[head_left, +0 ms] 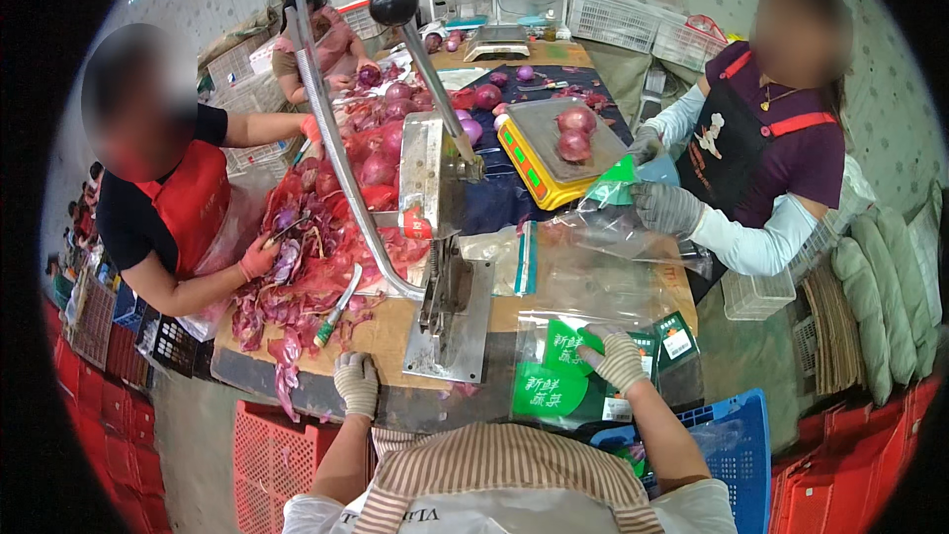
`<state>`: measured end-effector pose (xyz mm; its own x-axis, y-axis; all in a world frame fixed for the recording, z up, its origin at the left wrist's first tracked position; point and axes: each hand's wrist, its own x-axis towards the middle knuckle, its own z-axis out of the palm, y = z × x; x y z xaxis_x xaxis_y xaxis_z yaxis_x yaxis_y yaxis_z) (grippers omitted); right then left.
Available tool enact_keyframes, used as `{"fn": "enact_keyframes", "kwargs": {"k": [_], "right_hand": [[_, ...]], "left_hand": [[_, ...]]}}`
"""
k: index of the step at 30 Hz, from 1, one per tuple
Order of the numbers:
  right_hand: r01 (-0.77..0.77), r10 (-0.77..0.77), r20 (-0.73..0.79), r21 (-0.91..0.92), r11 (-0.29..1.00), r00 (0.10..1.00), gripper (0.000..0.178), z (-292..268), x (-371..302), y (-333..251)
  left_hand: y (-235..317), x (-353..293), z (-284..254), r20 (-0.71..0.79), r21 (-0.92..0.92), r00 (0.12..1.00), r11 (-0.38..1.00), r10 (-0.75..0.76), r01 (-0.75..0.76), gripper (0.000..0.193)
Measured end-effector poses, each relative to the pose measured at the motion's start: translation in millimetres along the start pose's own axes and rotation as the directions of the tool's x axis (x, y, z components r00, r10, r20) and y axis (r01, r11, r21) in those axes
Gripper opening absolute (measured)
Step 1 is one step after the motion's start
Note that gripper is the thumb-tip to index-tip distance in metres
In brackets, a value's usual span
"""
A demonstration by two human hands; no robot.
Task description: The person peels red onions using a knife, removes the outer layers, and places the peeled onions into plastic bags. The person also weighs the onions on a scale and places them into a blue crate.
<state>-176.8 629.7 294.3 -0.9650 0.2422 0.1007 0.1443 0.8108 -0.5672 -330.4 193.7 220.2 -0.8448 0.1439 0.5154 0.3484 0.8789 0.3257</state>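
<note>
My left hand [356, 385], in a pale knitted glove, rests on the table's near edge with its fingers laid on the surface and nothing visible in them. My right hand [617, 362], gloved the same way, lies with fingers apart on a pile of clear plastic bags [543, 389] with green printed panels. Between my hands, further in, stands a metal bag-sealing device [445, 311] with a curved rail and a black-knobbed lever [394, 4]. A green-handled knife [339, 307] lies beyond my left hand, among onion skins.
Red onions [377, 169] and loose skins [297, 267] heap on the left, where a person in a red apron holds a knife. At right, a gloved person handles a green-printed bag [623, 188] beside a yellow scale [524, 163] bearing two onions. Red [262, 470] and blue [746, 455] crates flank me.
</note>
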Motion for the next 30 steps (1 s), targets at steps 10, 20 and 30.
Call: {"fn": "enact_keyframes", "kwargs": {"k": [10,20,30], "right_hand": [[-0.094,0.097,0.100,-0.038,0.995,0.990,0.052,8.0,-2.4,14.7],[-0.102,0.111,0.248,-0.050,0.994,0.962,0.056,-0.9,-1.5,11.3],[-0.118,0.150,0.369,-0.109,0.987,0.917,0.060,-7.0,-1.0,7.1]], "left_hand": [[4.5,2.1,1.2,0.003,0.030,0.999,0.999,0.033,-0.033,0.005],[6.1,2.9,-1.0,0.063,0.102,0.995,0.991,0.075,-0.082,0.008],[11.6,3.7,-4.0,0.037,0.118,0.994,0.987,0.102,-0.106,0.007]]}}
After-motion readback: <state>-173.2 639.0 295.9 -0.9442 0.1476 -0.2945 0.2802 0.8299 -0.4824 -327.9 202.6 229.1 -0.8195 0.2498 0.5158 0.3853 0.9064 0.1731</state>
